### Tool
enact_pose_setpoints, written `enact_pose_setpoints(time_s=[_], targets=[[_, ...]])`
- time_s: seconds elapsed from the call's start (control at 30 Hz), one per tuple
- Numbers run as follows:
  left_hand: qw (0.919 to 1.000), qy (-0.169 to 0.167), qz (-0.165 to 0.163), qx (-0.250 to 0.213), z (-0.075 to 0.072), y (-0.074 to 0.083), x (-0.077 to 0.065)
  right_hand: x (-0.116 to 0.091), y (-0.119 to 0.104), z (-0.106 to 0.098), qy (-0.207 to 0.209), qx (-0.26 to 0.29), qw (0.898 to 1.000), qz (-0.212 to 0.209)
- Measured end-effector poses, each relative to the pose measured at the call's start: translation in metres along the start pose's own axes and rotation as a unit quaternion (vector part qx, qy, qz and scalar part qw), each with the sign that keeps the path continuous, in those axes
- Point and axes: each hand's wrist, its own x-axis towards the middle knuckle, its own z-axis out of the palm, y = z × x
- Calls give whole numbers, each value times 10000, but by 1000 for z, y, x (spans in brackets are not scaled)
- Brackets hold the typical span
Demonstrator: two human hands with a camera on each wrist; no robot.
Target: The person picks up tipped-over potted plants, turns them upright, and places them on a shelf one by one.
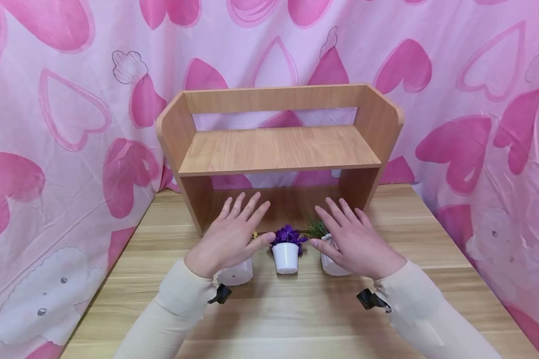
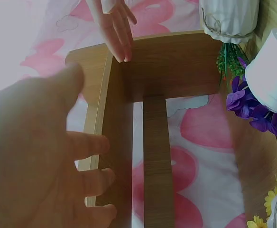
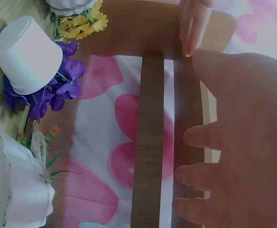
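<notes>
My left hand [image 1: 233, 234] hovers palm down with fingers spread, over a white pot [image 1: 235, 274] that it partly hides. Yellow flowers [image 3: 84, 23] belong to that pot. Likewise spread, my right hand [image 1: 355, 239] is above another white pot [image 1: 334, 264] with green leaves [image 1: 316, 229] and a twine bow. Between the hands stands a small white pot [image 1: 286, 259] with purple flowers [image 1: 288, 234]. Neither hand holds anything; in both wrist views the fingers extend past the pots toward the wooden shelf [image 1: 278, 149].
The two-tier shelf stands at the back of the wood-grain table [image 1: 287, 319], just behind the pots. A pink heart-patterned curtain [image 1: 269, 60] hangs behind and on both sides. Black straps with small devices [image 1: 222, 294] sit on both wrists.
</notes>
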Motion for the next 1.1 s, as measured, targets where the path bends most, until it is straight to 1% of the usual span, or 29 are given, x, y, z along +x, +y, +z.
enact_pose_setpoints(time_s=[0.07, 0.13, 0.17, 0.23, 0.3, 0.33, 0.4, 0.43, 0.5, 0.6, 0.67, 0.73, 0.77, 0.8, 0.87, 0.93, 1.0, 1.1], targets=[[9999, 94, -89, 49, -1, -2, 0, 1, 1, 1, -34, 48, 10000, 25], [9993, 284, -219, 71, -2, -4, 1, 1, 4, 2, -18, 90, 9999, 62], [9986, 432, -289, 31, -3, -6, 1, 2, 5, 3, 33, 123, 9999, 82], [9959, 771, -461, -138, -5, -10, 2, 4, 10, 6, 273, 250, 9993, 102], [9895, 1210, -666, -422, -8, -15, 2, 6, 15, 9, 581, 474, 9970, 190], [9844, 1477, -766, -582, -10, -18, 1, 7, 18, 12, 732, 618, 9950, 267], [9704, 2032, -977, -862, -12, -26, 0, 8, 24, 16, 920, 889, 9906, 492], [9614, 2344, -1065, -975, -13, -30, 0, 8, 28, 18, 919, 981, 9887, 658], [9402, 2957, -1220, -1171, -14, -38, -3, 8, 34, 23, 820, 1139, 9849, 1013], [9052, 3818, -1363, -1278, -16, -50, -8, 6, 45, 33, 626, 1191, 9807, 1422], [8824, 4281, -1503, -1243, -18, -58, -13, 5, 52, 40, 550, 1225, 9778, 1607], [8622, 4621, -1745, -1126, -20, -66, -18, 3, 57, 48, 492, 1277, 9753, 1731], [8538, 4711, -1910, -1122, -21, -69, -21, 3, 60, 52, 441, 1315, 9741, 1788], [8472, 4749, -2083, -1151, -22, -73, -23, 2, 62, 56, 368, 1357, 9727, 1846], [8381, 4717, -2417, -1291, -22, -81, -26, 1, 65, 63, 204, 1467, 9697, 1945], [8348, 4525, -2710, -1578, -22, -88, -26, 0, 68, 69, 44, 1600, 9656, 2049], [8352, 4245, -2936, -1897, -20, -96, -25, -1, 69, 74, -67, 1704, 9616, 2152], [8366, 3829, -3133, -2352, -17, -107, -19, -1, 71, 80, -186, 1837, 9558, 2287]])
